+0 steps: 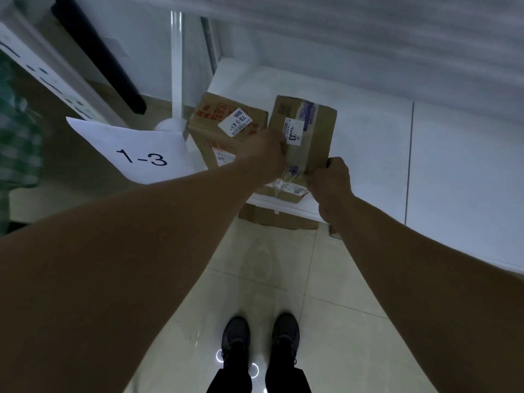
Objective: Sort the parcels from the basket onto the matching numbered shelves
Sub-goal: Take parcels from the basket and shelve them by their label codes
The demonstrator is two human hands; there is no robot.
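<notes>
1. The white shelf (368, 129) is lying open to the right of the taped parcel (309, 137), giving a hand room there.
2. A red-printed parcel (215, 120) is sitting just left of the taped one, closing that side.
3. A white post (177, 66) is standing at the shelf's left end, the "1-3" sign (141, 154) jutting beside it.
4. The left hand (266, 154) and right hand (330, 180) are gripping the taped parcel's near end, crowding the shelf's front edge.
</notes>
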